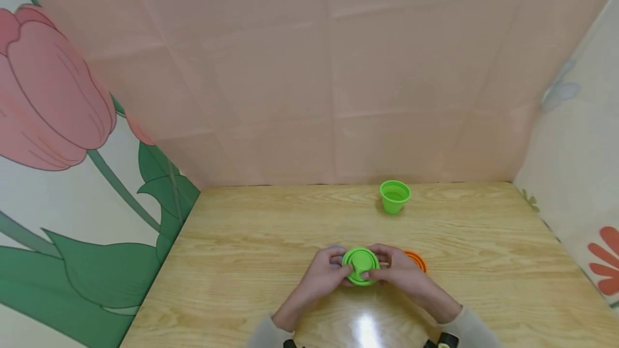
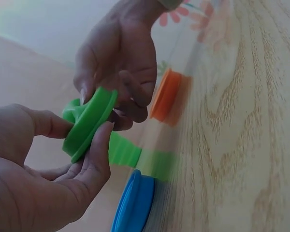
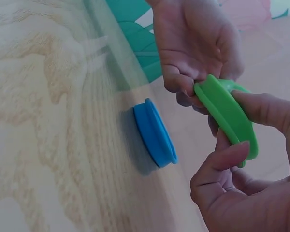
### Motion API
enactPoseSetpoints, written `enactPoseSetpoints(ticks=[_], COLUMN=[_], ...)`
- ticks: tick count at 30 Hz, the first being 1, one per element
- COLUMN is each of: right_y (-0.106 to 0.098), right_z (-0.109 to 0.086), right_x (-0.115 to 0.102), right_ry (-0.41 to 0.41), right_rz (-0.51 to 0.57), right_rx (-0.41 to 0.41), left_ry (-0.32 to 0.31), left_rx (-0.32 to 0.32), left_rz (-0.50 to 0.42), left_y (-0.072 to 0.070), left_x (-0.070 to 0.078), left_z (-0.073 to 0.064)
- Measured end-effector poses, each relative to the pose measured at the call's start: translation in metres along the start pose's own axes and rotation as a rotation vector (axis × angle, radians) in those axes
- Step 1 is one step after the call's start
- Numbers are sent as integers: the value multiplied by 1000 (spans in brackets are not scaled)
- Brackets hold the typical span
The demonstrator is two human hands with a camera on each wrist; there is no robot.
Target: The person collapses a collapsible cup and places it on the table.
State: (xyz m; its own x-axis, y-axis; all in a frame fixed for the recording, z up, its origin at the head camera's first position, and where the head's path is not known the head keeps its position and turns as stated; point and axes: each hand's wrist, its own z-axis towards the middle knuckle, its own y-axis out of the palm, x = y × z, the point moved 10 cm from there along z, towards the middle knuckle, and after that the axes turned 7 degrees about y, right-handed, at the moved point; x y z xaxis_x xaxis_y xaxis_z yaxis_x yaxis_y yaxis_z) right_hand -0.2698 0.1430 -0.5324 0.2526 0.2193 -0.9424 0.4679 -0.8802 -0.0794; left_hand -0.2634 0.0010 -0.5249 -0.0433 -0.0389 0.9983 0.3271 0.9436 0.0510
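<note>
Hands (image 1: 324, 273) (image 1: 403, 270) thumbs-inward on green disc (image 1: 360, 258)

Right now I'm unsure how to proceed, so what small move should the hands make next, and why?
Probably ease the folded green cup further open: the left hand and right hand both hold its edge, one part bulges up in the left wrist view, but its rings look mostly nested, whereas the standing green cup is opened out.

The held green cup (image 1: 361, 259) looks smooth and rubbery, the wood-grained table (image 1: 242, 230) glossy.
</note>
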Motion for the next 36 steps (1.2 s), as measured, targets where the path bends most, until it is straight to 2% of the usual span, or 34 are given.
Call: enactPoseSetpoints(ticks=[3,8,10,22,31,36], right_y=[-3,-8,-8,-1,2,5], right_z=[-1,-3,-3,-4,-3,-4], right_x=[-2,-2,-2,-8,-4,-6], right_ry=[3,5,-2,-27,-23,-69], right_rz=[-9,-7,-13,-36,-22,-6], right_rx=[19,34,27,7,-30,-68], left_ry=[0,2,6,-23,-38,-47], left_rx=[-45,-169,-180,-74,-47,-32], left_rz=[-21,-53,-52,-70,-85,-105], left_y=[2,7,7,2,-1,-2], left_x=[1,3,4,-5,-8,-9], left_z=[0,-2,-2,2,2,2])
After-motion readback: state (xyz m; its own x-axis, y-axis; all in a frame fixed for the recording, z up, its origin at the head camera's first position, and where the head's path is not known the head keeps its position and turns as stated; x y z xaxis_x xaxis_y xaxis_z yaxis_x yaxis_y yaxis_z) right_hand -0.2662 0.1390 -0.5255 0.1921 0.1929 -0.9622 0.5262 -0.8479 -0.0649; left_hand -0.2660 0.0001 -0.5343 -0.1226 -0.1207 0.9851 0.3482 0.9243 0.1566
